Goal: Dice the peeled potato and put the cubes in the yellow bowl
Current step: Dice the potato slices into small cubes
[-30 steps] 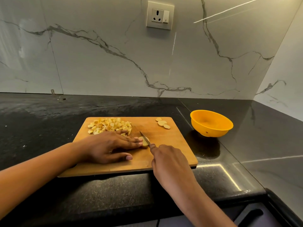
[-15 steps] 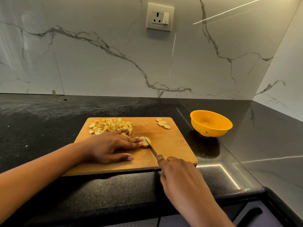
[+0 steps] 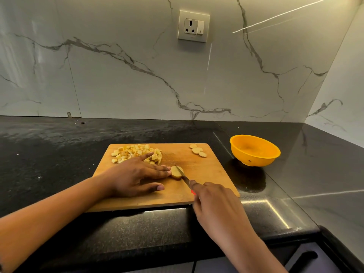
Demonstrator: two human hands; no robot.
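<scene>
At the far left of the cutting board (image 3: 208, 174), a pile of potato cubes (image 3: 137, 151) sits at the back corner, likely pushed there to keep the cutting area free. The board itself lies on the dark counter (image 3: 59, 154), close to its front edge and within easy reach.

The left hand (image 3: 136, 174) lies flat on the board with its fingers nearly straight. Their tips press on the last potato piece (image 3: 175, 172), seemingly to stop it sliding, while the forefinger points out toward the pile.

The knife (image 3: 182, 175) rests with its blade across that piece, at a slant. The right hand (image 3: 214, 203) is wrapped round the handle, of which only a bit of red shows. Its forefinger lies along the back of the blade, probably to steer the cut.

Three round slices (image 3: 198, 151) wait at the back right corner of the board, still uncut. Just off the board's right side stands the yellow bowl (image 3: 256, 160), near enough for cubes to be carried or swept across. No cubes show in it, so I judge that the dicing is mostly done and the moving has not begun.

The wall socket (image 3: 193, 26) above carries no writing that I can read. The board, bowl and knife show no brand or label either.
</scene>
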